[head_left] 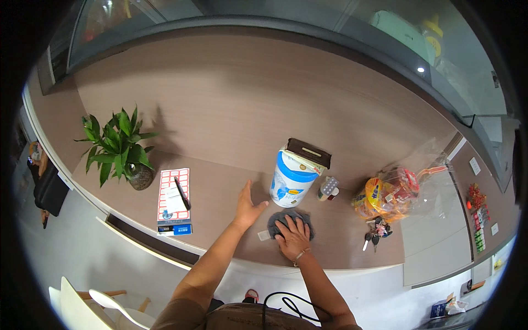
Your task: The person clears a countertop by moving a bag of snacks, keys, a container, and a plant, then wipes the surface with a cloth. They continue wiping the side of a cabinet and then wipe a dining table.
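While my splayed right hand is resting on grey cloth, my outspread left hand is holding nothing.

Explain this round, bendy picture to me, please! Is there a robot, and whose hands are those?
There's no robot, just somebody's own two bare hands. A camera worn on the head looks down at them, and its very wide view makes straight edges look curved.

The right hand is spread on top of a grey cloth on the desk. The left hand is open with nothing in it, beside a white and blue can.

On the left are a green plant, a paper with red boxes, a black pen and a small blue box. On the right are an orange package in clear plastic and some keys.
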Demonstrator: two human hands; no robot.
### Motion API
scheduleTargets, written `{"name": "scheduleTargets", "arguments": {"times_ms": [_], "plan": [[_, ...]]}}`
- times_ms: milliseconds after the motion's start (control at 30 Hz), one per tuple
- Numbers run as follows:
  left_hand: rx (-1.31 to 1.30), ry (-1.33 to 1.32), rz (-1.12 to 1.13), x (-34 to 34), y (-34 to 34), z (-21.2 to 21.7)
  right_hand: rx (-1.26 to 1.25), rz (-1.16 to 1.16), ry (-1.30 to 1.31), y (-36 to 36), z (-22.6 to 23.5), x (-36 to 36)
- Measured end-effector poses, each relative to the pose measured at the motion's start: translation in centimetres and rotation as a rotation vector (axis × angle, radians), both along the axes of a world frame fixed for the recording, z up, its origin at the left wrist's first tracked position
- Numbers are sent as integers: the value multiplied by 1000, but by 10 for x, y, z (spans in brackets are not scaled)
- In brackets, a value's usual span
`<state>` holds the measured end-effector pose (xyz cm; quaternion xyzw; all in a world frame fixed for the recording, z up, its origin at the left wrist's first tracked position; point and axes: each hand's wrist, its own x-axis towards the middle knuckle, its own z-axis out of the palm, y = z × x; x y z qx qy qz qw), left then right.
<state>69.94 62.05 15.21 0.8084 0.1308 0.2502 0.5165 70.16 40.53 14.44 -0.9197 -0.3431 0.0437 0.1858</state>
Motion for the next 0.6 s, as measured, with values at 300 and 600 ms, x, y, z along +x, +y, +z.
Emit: {"name": "scheduleTargets", "arguments": {"times_ms": [300,600], "plan": [[75,296,-315,-65,24,-5,37,91,-69,16,-1,-19],[355,35,-58,-173,98,15,29,-131,-79,19,-3,-30]]}}
